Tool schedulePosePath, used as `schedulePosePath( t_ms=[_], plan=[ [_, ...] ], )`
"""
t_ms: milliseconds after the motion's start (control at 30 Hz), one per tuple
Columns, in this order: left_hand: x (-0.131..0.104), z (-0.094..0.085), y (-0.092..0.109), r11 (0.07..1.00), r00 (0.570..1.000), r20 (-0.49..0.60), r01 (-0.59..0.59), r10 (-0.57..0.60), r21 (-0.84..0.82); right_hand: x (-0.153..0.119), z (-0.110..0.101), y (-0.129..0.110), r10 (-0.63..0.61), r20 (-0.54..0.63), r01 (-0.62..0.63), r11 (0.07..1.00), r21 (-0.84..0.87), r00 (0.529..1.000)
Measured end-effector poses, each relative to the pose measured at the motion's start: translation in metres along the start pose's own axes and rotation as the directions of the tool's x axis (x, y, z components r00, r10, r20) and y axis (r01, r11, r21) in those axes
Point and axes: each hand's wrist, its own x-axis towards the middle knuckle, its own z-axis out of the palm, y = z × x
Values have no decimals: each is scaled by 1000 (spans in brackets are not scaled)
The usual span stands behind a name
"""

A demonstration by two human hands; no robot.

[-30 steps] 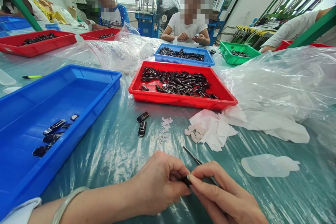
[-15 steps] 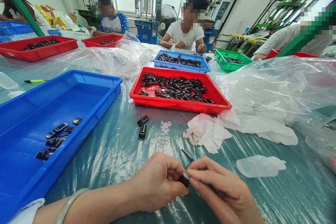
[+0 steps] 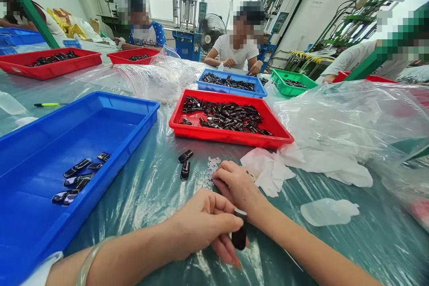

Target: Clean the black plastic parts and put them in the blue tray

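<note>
My left hand (image 3: 209,221) pinches a small glossy black piece (image 3: 239,232) with a pale end between thumb and fingers. Its lower fingers hang loosely below. Farther forward, my right hand (image 3: 236,183) rests on the table with its fingers curled down beside a small heap of tiny white bits (image 3: 213,165). Whatever is between those fingertips is hidden. A thin pointed tool (image 3: 293,259) shows under my right forearm; I cannot tell whether the hand holds it. Left of the heap, two black pieces (image 3: 185,170) lie on the plastic-covered table.
A blue tray (image 3: 134,127) at left holds several black pieces. Ahead, a red tray (image 3: 231,139) is filled with more. Crumpled white tissue (image 3: 268,170), a translucent bottle (image 3: 328,212) and clear plastic sheeting (image 3: 335,120) are at right. Co-workers sit across the table.
My right hand has left the black piece and moved forward to the white bits. My left hand still holds the piece, now turned so more of it shows.
</note>
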Motion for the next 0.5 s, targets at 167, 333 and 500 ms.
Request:
schedulePosePath(
  t_ms=[167, 333, 500],
  plan=[
    [2, 0, -1, 997, 999, 17, 42, -41, -59, 0, -3, -5, 50, 63, -47, 998, -42, 997],
    [3, 0, -3, 993, 998, 20, 65, -63, -103, -16, -22, -11, 109, 71, -118, 986, 122, 991],
    [0, 1, -2, 998, 998, 22, 61, -61, -6, -45, -47, -6, 209, 148, -253, 871, 422, 967]
  ],
)
